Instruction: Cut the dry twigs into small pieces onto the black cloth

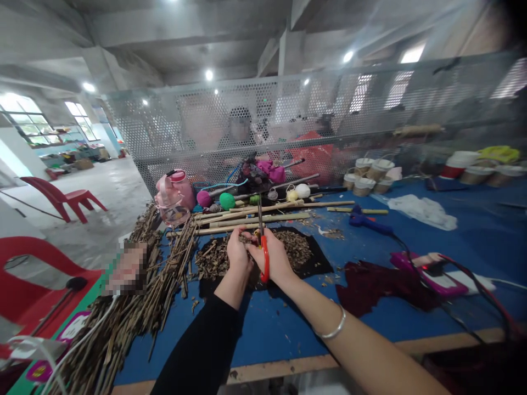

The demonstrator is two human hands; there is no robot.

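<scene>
Over the middle of the blue table, my left hand [239, 253] has its fingers curled closed around small brown dried plant pieces [246, 239]; the fingers partly hide them. Close beside it, my right hand [276, 257] grips scissors [265, 259] with orange-red handles, their metal blades pointing up and away. Beneath and around both hands, a heap of short brown cuttings [294, 248] lies on a black cloth [320, 262]. Left of the hands is a large pile of long dried stems [135, 307].
Bamboo sticks [259, 219] and yarn balls [227, 201] lie behind the heap, near a pink jug [177, 192]. A blue glue gun [368, 222], dark red cloth [379, 285] and purple power strip [432, 274] are on the right. A perforated metal screen [197, 120] stands behind.
</scene>
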